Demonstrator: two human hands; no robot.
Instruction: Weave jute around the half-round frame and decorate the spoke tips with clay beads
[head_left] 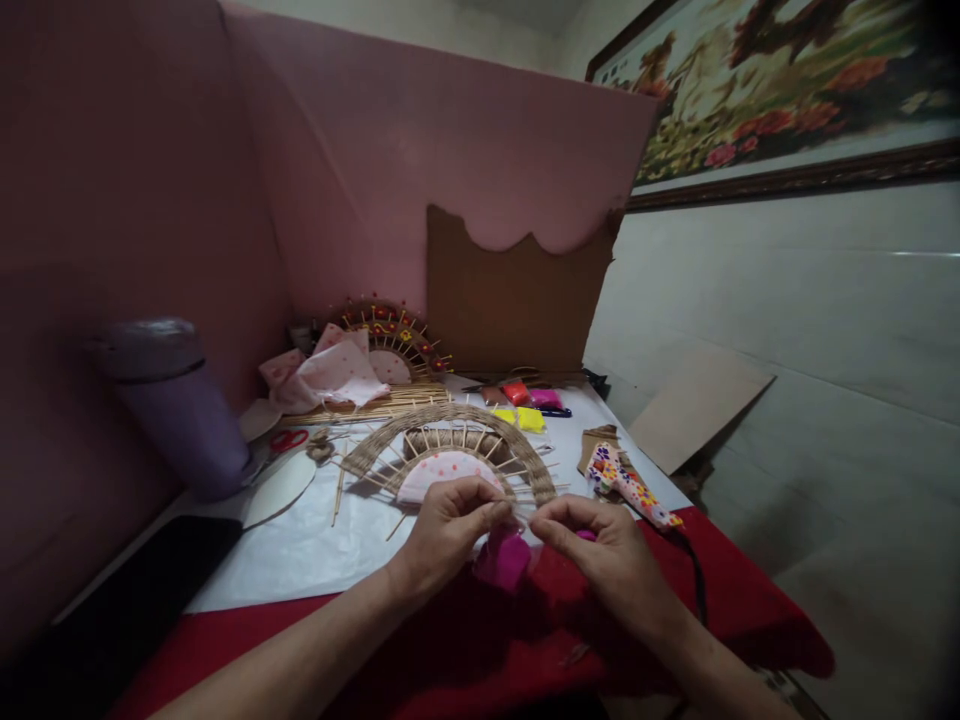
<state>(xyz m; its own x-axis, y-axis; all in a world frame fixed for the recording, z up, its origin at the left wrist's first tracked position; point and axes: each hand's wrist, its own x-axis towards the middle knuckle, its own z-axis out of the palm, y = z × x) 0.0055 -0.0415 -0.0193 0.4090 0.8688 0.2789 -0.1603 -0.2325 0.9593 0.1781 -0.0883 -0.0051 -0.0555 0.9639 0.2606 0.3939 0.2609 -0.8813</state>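
Near the table's front edge, my left hand [457, 520] pinches the top of a small plastic packet, and its magenta contents [504, 562] hang below the fingertips. Close beside it, my right hand [592, 545] is closed, thumb against forefinger, with a bit of magenta clay-like material [586, 535] showing at its fingers. Just beyond both hands lies a half-round woven fan-like piece [442, 412] with thin sticks radiating from a pink dotted half-disc [448, 475]. Part of its lower right edge is hidden behind my hands.
A flower-patterned glue gun [630, 485] with a dark cord lies right. Yellow packets [521, 419], a red packet [514, 392] and scissors with red handles [289, 440] lie behind. A purple tumbler [180, 410] stands left. Pink panels [450, 140] enclose the back.
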